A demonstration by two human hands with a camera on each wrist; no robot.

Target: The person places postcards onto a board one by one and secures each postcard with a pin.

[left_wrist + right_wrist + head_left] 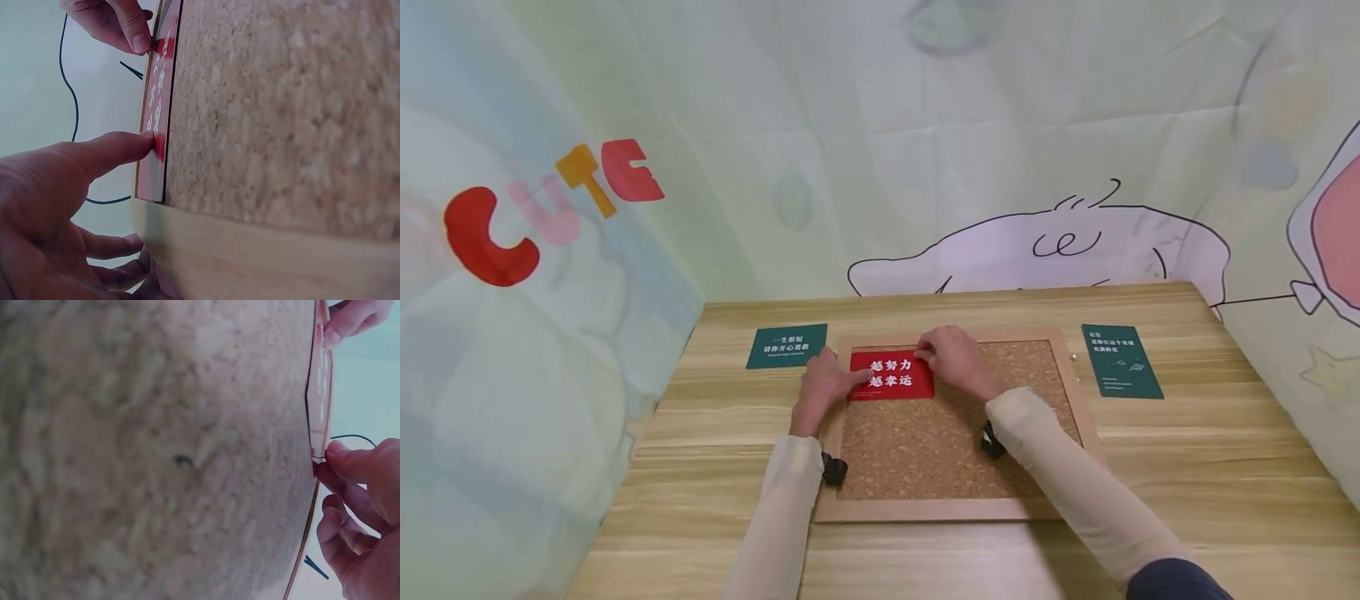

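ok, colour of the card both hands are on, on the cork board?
Red card with white characters, lying on the cork board; clearest in the head view.

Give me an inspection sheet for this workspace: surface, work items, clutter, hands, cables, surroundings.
Surface: wooden table, pale grain.
Work items: red card with white characters lies on the cork board, at its upper left; the board has a wooden frame.
Clutter: green card left of the board, second green card right of it; small pale bits by the board's right edge, too small to identify.
Hands: left hand presses an outstretched finger on the red card's left part; right hand pinches at the card's upper right corner.
Cables: nothing seen.
Surroundings: printed cloth backdrop with cartoon drawings and the letters CUTE.
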